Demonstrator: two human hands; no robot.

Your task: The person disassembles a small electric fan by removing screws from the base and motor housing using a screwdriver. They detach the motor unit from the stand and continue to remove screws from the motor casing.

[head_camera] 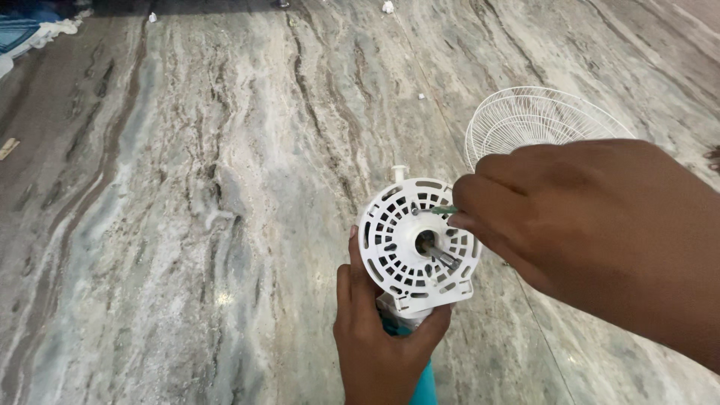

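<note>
A white fan motor housing (409, 244) with a slotted round face and a metal shaft at its centre faces up toward me. My left hand (379, 345) grips it from below, around its neck above a teal stand. My right hand (577, 217) comes in from the right and pinches a thin green-handled tool (442, 211), likely a screwdriver, whose tip rests on the upper right of the housing face. Most of the tool is hidden by my fingers.
A white wire fan guard (536, 120) lies on the grey veined marble floor (187, 225) behind my right hand. Folded cloth (26, 34) sits at the top left corner, and small white bits lie along the far edge.
</note>
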